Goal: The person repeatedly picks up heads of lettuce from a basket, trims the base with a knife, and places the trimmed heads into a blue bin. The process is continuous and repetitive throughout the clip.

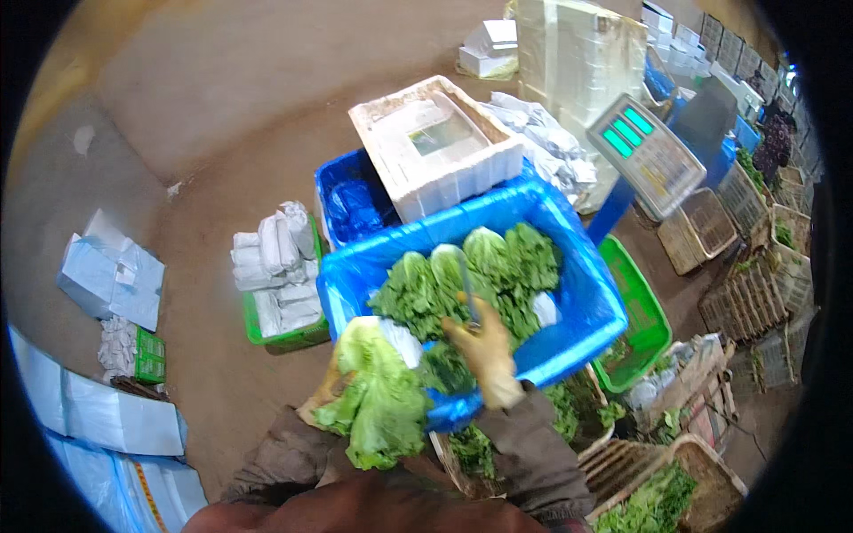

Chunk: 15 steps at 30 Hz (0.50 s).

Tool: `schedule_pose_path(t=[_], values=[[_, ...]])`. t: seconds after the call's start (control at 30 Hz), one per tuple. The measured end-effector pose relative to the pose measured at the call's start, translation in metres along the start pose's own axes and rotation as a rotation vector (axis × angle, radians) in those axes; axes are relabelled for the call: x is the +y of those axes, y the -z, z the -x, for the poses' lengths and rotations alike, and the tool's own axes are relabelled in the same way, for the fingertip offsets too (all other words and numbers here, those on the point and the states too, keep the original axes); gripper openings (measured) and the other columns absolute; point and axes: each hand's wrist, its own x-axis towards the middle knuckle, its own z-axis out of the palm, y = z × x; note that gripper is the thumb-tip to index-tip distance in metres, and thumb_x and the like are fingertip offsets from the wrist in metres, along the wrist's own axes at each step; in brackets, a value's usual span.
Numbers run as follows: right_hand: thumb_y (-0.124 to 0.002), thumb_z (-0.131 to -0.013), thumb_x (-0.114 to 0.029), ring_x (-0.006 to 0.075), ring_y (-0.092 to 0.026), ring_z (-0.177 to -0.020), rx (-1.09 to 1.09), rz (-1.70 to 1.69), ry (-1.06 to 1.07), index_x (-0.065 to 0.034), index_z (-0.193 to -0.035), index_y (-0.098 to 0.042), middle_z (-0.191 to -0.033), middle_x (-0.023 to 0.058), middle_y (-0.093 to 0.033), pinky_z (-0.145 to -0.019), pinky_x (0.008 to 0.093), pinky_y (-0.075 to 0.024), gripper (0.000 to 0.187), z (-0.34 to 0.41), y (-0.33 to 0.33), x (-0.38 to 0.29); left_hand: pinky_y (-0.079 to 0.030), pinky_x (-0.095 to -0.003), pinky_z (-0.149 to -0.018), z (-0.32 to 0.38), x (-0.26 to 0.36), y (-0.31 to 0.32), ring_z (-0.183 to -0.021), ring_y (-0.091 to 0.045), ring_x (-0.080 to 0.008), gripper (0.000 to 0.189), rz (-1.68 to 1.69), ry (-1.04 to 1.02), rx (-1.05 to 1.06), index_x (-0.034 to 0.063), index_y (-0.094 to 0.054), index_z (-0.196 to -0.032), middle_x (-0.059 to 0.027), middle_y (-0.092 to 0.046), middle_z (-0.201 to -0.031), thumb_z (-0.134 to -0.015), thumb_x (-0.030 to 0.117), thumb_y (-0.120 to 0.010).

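Observation:
My left hand (324,388) grips a large head of leafy lettuce (383,400) by its side, and the leaves hide most of its fingers. In my right hand (484,353), which wears a yellowish glove, is a knife (466,283) whose blade points away from me. This hand is over a crate lined with blue plastic film (586,300). Several lettuce heads (483,250) lie side by side in it, pale bases towards the far wall. White packets (545,308) show among the leaves. The held lettuce hangs at the crate's near left corner.
Beyond the crate sits a white foam box (460,180), with a scale display (646,156) to its right. A green crate of white packets (286,326) stands left; another green crate (643,333) is at right. Slatted crates with greens (650,503) lie close to my right.

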Motion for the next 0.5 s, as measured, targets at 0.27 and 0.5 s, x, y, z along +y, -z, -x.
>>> schedule_pose_path(t=[0.27,0.5], values=[[-0.091,-0.069,-0.028,0.0370,-0.042,-0.142,0.035,0.319,0.130,-0.0069,-0.152,-0.040,-0.156,0.0187,-0.042,-0.116,0.0413,-0.0373,0.100,-0.141,-0.100,0.155,-0.042,-0.0432,-0.111,-0.130,0.035,0.049,-0.132,-0.050,-0.0277,0.112,-0.294,0.054,0.190,0.0126,-0.019,-0.161,-0.0145,-0.047,-0.147,-0.076,0.024,-0.090],[-0.080,-0.068,0.003,0.0362,-0.048,-0.136,-0.033,0.231,0.263,-0.0104,-0.150,-0.045,-0.148,0.0161,-0.051,-0.114,0.0403,-0.0402,0.090,-0.150,-0.101,0.157,-0.034,-0.0437,-0.118,-0.214,-0.159,0.143,-0.141,-0.038,-0.0298,0.118,-0.761,-0.219,0.453,0.0118,-0.017,-0.161,-0.0167,-0.038,-0.154,-0.072,0.019,-0.094]])
